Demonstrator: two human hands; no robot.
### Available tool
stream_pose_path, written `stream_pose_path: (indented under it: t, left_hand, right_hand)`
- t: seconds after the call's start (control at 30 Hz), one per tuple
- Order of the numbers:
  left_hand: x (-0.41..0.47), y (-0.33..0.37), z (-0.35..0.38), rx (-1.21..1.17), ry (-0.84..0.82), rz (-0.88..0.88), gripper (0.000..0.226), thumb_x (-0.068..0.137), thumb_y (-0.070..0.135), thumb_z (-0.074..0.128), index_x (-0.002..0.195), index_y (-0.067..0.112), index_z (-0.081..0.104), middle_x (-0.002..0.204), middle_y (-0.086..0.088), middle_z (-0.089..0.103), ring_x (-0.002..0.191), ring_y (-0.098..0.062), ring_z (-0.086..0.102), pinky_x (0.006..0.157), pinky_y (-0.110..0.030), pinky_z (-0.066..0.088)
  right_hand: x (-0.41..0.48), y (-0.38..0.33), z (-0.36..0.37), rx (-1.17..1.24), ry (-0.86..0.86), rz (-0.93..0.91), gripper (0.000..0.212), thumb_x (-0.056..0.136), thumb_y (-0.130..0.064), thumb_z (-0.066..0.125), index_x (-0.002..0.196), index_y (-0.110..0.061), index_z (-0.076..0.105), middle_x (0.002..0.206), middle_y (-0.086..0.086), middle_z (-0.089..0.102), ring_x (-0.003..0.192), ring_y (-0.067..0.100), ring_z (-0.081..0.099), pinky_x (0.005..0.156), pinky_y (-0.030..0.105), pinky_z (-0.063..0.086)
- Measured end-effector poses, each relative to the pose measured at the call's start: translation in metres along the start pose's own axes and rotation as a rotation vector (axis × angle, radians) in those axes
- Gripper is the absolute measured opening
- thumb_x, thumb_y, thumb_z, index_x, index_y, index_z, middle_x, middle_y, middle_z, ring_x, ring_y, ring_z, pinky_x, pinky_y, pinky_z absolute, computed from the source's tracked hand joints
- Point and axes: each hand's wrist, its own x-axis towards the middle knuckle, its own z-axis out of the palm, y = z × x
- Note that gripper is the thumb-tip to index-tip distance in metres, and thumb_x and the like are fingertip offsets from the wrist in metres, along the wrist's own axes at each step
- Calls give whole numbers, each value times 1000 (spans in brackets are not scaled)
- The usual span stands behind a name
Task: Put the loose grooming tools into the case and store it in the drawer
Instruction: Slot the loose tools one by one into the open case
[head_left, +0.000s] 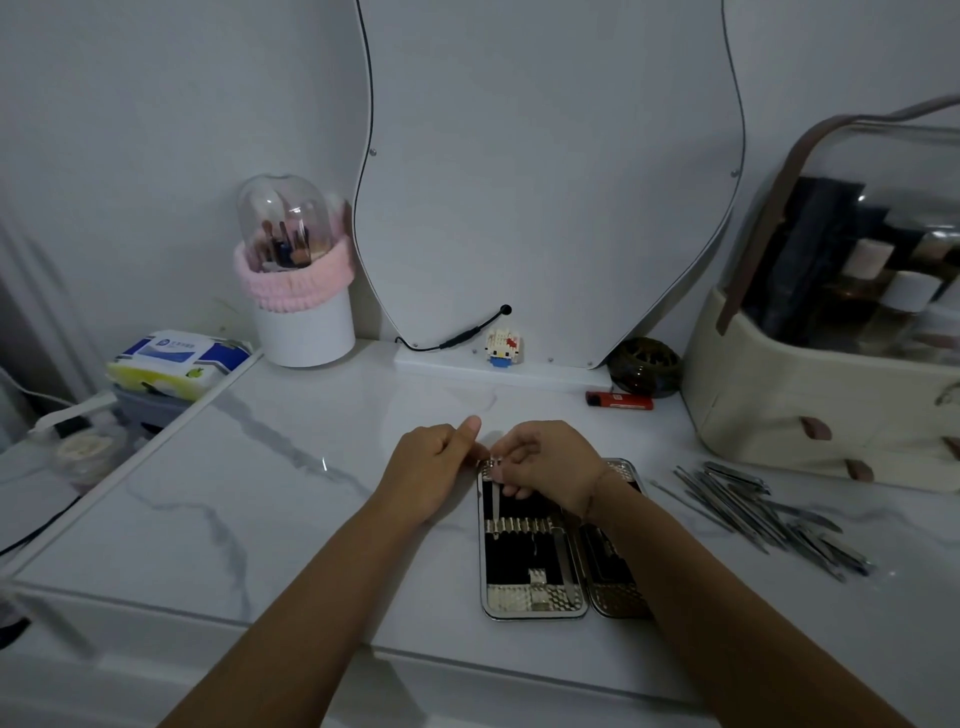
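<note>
Our right hand (545, 465) pinches a thin tool (496, 506), feeding it under the case (511, 564) loops; left hand (434, 462), curled, steadies the corner, grip unclear.

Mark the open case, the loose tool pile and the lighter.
open case (514, 564): head view, black lining of its left half.
loose tool pile (748, 512): head view, middle of the metal bundle.
lighter (619, 400): head view, middle of its red body.
</note>
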Motion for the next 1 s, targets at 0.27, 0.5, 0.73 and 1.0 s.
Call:
stream_pose_path:
  t: [0.27, 0.5, 0.73, 1.0]
  left_hand:
    - [0, -3, 0, -36, -17, -7, 48, 96, 46, 41, 82, 18, 77, 84, 5, 75, 84, -8, 67, 90, -32, 50]
    - [0, -3, 0, -36, -27, -9, 48, 95, 47, 40, 85, 17, 77, 85, 5, 75, 85, -7, 67, 90, -31, 50]
    - [-1, 0, 1, -25, -38, -7, 46, 96, 45, 41, 87, 19, 77, 86, 7, 74, 81, 1, 62, 76, -16, 42]
    - [-1, -1, 4, -81, -18, -28, 40, 95, 42, 45, 82, 21, 76, 80, 10, 71, 78, -3, 62, 73, -17, 41]
  right_hand:
    - [-5, 1, -1, -164, -11, -29, 17, 87, -22, 59, 90, -10, 70, 68, -2, 65, 60, 4, 58, 65, 17, 49]
    - [-8, 0, -2, -190, -13, -49, 17, 86, -24, 61, 88, -11, 71, 70, -2, 65, 58, 1, 56, 57, 6, 44]
    - [-28, 7, -34, -169, 205, -149, 16, 84, -16, 62, 98, -15, 70, 85, -7, 68, 78, 2, 64, 70, 9, 49]
    - [-77, 57, -114, -520, 409, 100, 8, 75, -20, 73, 79, -13, 73, 71, -4, 65, 65, 5, 58, 59, 12, 39]
